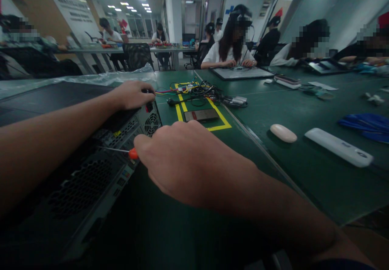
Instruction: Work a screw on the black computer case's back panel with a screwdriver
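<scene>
A black desktop computer case [83,185] lies on its side at the left, its rear panel with vents and ports turned toward me. My left hand [133,94] rests at the case's far rear corner, fingers bent over the edge and gripping it. In my closed right hand [194,162] is a screwdriver [133,153] with an orange handle, most of it hidden by the fingers. The thin shaft points left at the rear panel. Whether its tip sits in a screw cannot be made out.
Beyond the case lies a bundle of cables [209,91] on the green table [261,112]. A dark flat box [201,115] lies within yellow tape [223,126]. At right are a pale mouse [283,133], a white power strip [338,146] and blue material [366,126]. Several people work behind.
</scene>
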`<move>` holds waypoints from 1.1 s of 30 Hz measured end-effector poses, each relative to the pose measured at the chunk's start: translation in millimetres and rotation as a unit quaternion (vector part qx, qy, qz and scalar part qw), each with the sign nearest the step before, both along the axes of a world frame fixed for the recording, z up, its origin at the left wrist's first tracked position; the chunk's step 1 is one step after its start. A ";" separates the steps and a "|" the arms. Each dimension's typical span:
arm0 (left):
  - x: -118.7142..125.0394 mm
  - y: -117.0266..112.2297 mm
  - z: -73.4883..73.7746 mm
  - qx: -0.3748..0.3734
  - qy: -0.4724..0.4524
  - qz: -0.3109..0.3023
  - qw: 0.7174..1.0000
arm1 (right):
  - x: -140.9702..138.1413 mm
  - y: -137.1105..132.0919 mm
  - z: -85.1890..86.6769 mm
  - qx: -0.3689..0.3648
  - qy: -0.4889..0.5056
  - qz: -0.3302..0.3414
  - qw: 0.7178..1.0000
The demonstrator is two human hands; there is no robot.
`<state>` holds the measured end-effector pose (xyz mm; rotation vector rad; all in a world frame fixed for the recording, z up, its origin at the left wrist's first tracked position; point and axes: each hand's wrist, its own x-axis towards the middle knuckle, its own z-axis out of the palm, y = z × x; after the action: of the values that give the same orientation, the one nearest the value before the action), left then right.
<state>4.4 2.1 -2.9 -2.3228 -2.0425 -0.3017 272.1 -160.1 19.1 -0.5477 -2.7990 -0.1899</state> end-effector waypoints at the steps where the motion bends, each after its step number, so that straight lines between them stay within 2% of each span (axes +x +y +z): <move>1: 0.2 -0.2 0.1 0.000 -0.002 0.000 1.000 | 0.3 0.2 0.3 -0.003 -0.002 0.001 1.000; 12: -1.2 1.6 -3.3 0.010 -0.009 0.003 1.000 | -2.5 -3.3 14.8 -0.055 -0.088 -0.022 0.994; 19: 0.8 -0.3 -1.6 0.008 -0.005 0.001 1.000 | -3.9 0.6 3.4 -0.058 -0.010 -0.019 0.998; 28: -4.0 4.8 -6.1 0.018 -0.003 0.001 1.000 | -3.3 2.3 5.1 -0.061 0.011 -0.030 0.998; 33: -4.2 5.5 -6.1 0.016 0.000 0.004 1.000 | -5.0 5.0 2.3 -0.049 -0.010 -0.030 0.998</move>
<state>0.2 7.6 -9.1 -2.2965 -2.0307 -0.3306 267.0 -155.0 21.4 -0.6568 -2.8259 -0.0709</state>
